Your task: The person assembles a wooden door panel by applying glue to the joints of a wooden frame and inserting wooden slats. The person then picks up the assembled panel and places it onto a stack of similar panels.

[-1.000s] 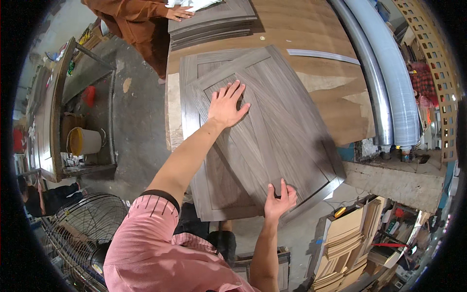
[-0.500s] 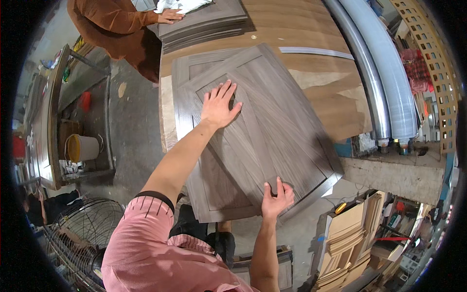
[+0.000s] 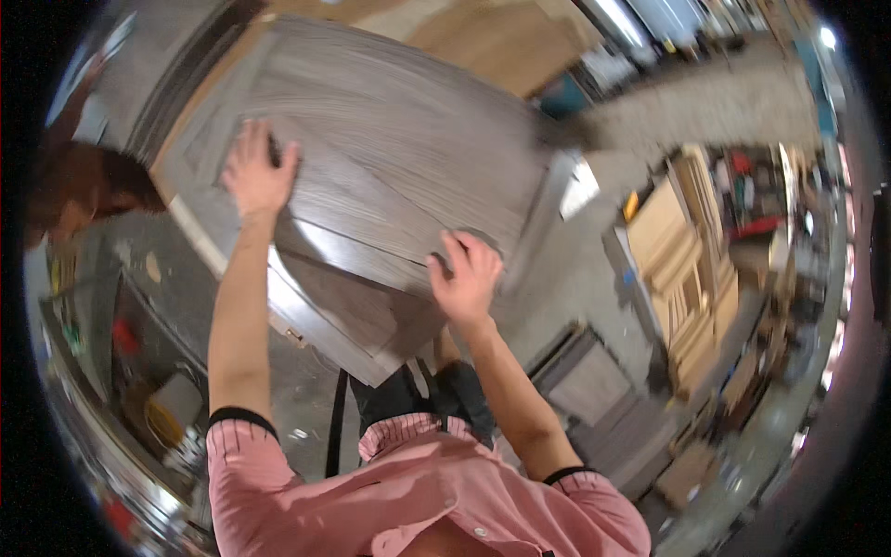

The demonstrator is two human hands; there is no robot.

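Note:
A grey wood-grain panel with a framed border (image 3: pixel 408 121) lies on the work table, slightly smeared by motion. Under it, turned at another angle, a second grey framed panel (image 3: pixel 348 302) sticks out toward me. My left hand (image 3: pixel 258 176) rests on the upper panel's left part, fingers stretched and thumb apart. Near that panel's close right corner, my right hand (image 3: pixel 469 278) lies on the surface with thumb and fingers spread. Dark shadow shows beside the fingers of both hands.
A person in brown (image 3: pixel 83 190) is at the far left. Beige wooden pieces (image 3: pixel 682 288) stand stacked on the floor at right, near more grey panels (image 3: pixel 589 385). A bucket (image 3: pixel 172 408) sits on a rack at lower left. Clear rolls (image 3: pixel 664 23) lie at the back.
My view has swung to the right, and both panels appear turned and farther left. My right hand has shifted from the upper panel's edge onto its face. The left hand stays on it.

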